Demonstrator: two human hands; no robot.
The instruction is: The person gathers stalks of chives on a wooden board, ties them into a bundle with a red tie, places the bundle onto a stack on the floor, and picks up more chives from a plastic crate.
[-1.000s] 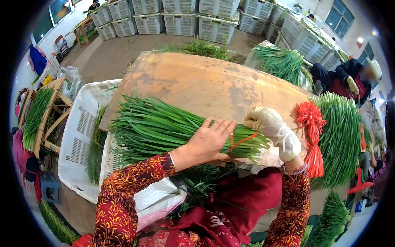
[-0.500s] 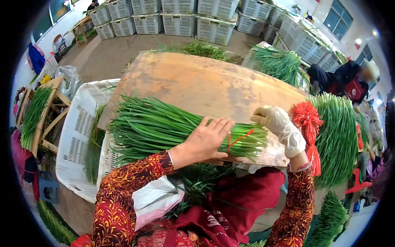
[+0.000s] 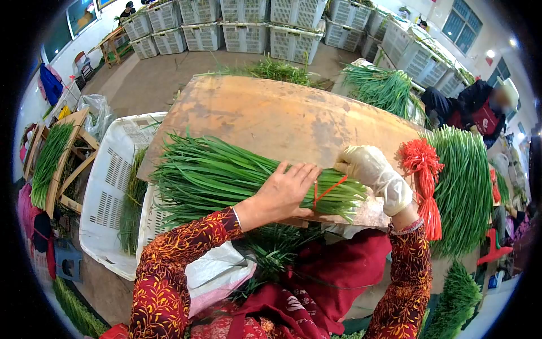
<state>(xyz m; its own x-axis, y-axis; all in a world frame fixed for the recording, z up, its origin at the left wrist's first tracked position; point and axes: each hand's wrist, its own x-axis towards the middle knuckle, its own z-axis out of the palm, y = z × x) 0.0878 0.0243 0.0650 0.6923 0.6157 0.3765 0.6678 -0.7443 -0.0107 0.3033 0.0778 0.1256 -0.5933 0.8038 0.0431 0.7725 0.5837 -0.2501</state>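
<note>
A thick bundle of garlic chives [image 3: 220, 169] lies across the wooden board, leaves to the left and pale stem ends to the right. My bare left hand [image 3: 287, 189] presses over the bundle, thumb along its near side, gripping it. Just right of that hand, a thin red tie [image 3: 330, 189] runs around the stems. My gloved right hand [image 3: 370, 175] is curled above the stem ends, beside the tie's upper end; whatever its fingers pinch is hidden.
The wooden board [image 3: 254, 107] fills the middle. Red tie strands [image 3: 426, 181] hang at its right edge, against upright chives [image 3: 460, 192]. A white crate [image 3: 104, 198] stands left, stacked crates [image 3: 245, 37] behind. A co-worker [image 3: 480, 113] sits at right.
My right hand has shifted slightly left, closer to the tie and stem ends. My left hand stays on the bundle, which lies nearly unmoved.
</note>
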